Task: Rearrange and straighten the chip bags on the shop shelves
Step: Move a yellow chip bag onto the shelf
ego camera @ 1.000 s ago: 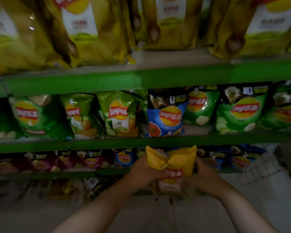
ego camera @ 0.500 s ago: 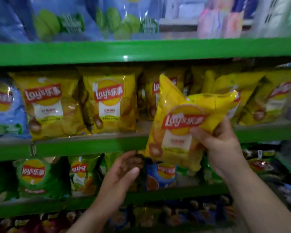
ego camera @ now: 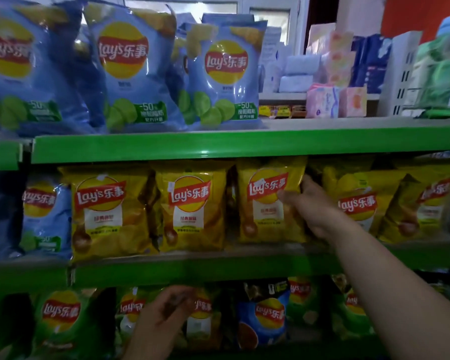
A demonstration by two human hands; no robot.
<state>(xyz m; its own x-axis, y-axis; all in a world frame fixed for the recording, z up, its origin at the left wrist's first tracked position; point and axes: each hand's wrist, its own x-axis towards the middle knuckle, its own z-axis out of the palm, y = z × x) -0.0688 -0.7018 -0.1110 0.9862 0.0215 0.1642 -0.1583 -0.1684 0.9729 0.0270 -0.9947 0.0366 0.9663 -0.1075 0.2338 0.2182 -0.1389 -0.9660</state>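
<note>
Head view faces green metal shop shelves (ego camera: pixel 166 148), where the right hand (ego camera: pixel 313 203) grips a glossy yellow Lay's chip bag (ego camera: pixel 265 222) by its right edge, thumb across the front and fingers tucked behind. The bag stands upright on the middle shelf, 3rd yellow one from the left (2 similar yellow bags (ego camera: pixel 109 214) stand just beside it). Lower down, the left hand (ego camera: pixel 164 318) hovers in front of the green chip bags (ego camera: pixel 60 318) on the bottom shelf, too blurred to tell whether its fingers hold anything.

Raised yellow bag (ego camera: pixel 266 219) now on shelf (ego camera: pixel 192 272)
</note>
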